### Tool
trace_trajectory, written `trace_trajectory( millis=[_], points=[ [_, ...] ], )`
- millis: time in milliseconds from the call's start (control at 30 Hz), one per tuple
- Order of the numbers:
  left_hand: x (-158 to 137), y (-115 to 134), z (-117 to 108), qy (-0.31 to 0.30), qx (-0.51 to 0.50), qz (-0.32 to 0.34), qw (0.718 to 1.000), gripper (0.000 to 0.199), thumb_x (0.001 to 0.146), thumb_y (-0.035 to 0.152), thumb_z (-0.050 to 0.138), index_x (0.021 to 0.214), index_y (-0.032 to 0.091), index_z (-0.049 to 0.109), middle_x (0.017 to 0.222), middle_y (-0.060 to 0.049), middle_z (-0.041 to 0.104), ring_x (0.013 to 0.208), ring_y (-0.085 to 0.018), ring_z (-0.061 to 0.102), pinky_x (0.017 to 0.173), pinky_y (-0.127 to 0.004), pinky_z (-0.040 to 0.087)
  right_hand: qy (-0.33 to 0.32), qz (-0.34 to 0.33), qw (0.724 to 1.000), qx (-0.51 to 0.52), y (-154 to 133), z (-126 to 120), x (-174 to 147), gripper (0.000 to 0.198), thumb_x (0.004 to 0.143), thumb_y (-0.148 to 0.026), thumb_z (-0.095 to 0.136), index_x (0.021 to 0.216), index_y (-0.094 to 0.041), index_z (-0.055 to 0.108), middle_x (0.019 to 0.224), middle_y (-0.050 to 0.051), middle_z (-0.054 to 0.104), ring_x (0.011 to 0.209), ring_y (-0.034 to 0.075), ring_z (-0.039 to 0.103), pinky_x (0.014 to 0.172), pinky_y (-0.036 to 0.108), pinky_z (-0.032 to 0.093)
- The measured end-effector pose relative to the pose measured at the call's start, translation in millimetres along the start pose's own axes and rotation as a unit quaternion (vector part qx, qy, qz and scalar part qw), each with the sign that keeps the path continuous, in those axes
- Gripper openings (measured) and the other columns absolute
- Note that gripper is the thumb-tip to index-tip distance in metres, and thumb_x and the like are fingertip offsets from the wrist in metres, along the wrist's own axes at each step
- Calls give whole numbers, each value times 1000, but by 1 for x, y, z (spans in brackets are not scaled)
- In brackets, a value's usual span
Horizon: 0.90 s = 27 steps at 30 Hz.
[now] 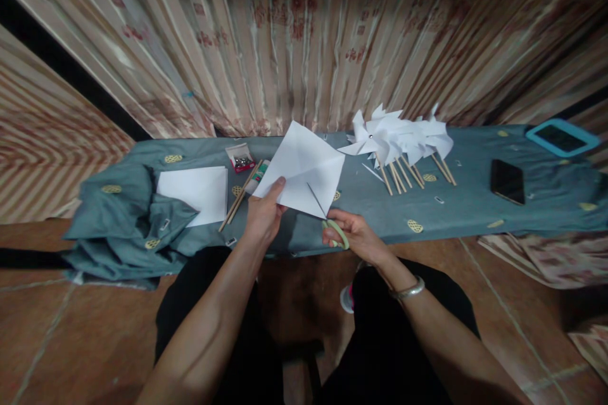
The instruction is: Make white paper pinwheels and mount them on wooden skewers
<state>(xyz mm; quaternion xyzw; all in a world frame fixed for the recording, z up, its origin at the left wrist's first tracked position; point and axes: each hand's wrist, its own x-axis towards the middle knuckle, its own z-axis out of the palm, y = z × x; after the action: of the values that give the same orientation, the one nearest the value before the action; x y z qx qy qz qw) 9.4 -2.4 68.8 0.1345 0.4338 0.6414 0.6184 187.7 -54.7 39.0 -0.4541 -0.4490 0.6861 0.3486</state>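
My left hand [267,212] pinches a square sheet of white paper [304,161] near its lower left edge, thumb on top. The sheet is held up at a tilt above the cloth, one corner pointing away from me. In my right hand [354,234] is a pair of scissors with light green handles [338,234], fingers through the loops. A dark blade lies over the paper, running in from the corner nearest me toward the middle. Whether a cut follows the blade I cannot tell.
Paper pinwheels on sticks [401,136] lie right of the sheet. To the left are a stack of white paper [194,190], loose wooden sticks [240,199] and a small box of metal pins [241,158]. A phone [507,181] and a blue-framed tablet [563,138] rest far right.
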Motion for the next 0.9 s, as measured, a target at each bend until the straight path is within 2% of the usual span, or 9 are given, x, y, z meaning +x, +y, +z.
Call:
trace_trajectory(
  millis=[233, 400, 700, 900],
  points=[
    [0, -1, 1, -1, 4, 5, 1000, 14, 73, 2, 71, 82, 13, 67, 77, -4, 74, 83, -18, 73, 86, -32, 58, -4, 1, 1000, -6, -3, 0, -1, 52, 63, -54, 83, 94, -18, 63, 68, -3, 65, 58, 9, 59, 56, 21, 49],
    [-1, -1, 2, 1, 6, 0, 1000, 16, 72, 2, 71, 83, 13, 68, 80, -3, 75, 83, -18, 73, 86, -32, 58, -3, -5, 1000, -10, -4, 0, -2, 50, 64, -54, 82, 94, -18, 64, 67, -3, 64, 57, 8, 58, 55, 21, 48],
    [-1, -2, 1, -4, 7, 2, 1000, 18, 71, 4, 73, 84, 14, 68, 80, -6, 75, 92, -21, 72, 89, -36, 57, 6, -6, 1000, -16, -1, -1, 0, 49, 63, -55, 82, 91, -19, 63, 64, -4, 63, 56, 9, 58, 55, 22, 48],
    [-2, -1, 1, -4, 7, -1, 1000, 15, 74, 2, 69, 83, 14, 68, 79, -3, 74, 84, -18, 73, 87, -34, 58, 17, -3, 1000, -6, -5, 2, -1, 48, 60, -55, 83, 82, -18, 64, 60, -5, 61, 53, 7, 56, 52, 20, 46]
  ],
)
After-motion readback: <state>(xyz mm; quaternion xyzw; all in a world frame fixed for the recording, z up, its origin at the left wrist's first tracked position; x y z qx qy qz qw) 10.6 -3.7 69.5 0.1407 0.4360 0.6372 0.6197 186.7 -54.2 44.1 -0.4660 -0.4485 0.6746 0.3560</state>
